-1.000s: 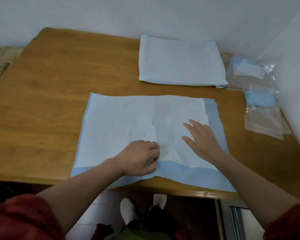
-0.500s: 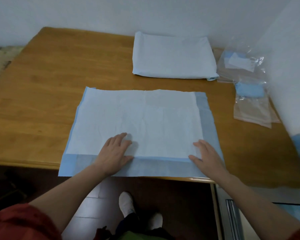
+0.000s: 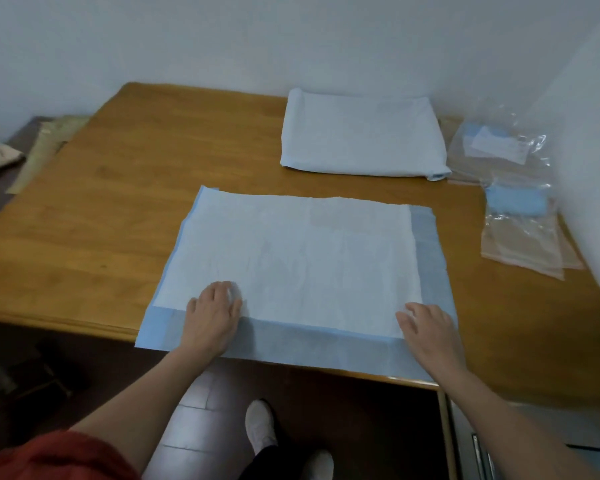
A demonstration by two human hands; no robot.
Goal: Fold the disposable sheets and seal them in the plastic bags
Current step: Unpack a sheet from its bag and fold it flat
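Note:
A white disposable sheet with blue borders (image 3: 302,258) lies spread flat on the wooden table (image 3: 118,202), its near border hanging over the front edge. My left hand (image 3: 212,317) rests flat on the sheet's near left part, fingers straight. My right hand (image 3: 430,330) lies flat on the near right corner, fingers spread. A folded stack of pale blue sheets (image 3: 361,133) sits at the back. Clear plastic bags (image 3: 520,230) lie at the right, one holding a folded blue sheet (image 3: 515,202).
White walls close the table at the back and right. More clear bags (image 3: 492,147) lie in the back right corner. Below the front edge I see dark floor and my white shoes (image 3: 260,424). A beige mat (image 3: 49,147) lies off the table's left side.
Both hands slid apart along the sheet's near edge, the left from the middle to the left part and the right toward the near right corner. The left hand uncurled and now lies flat.

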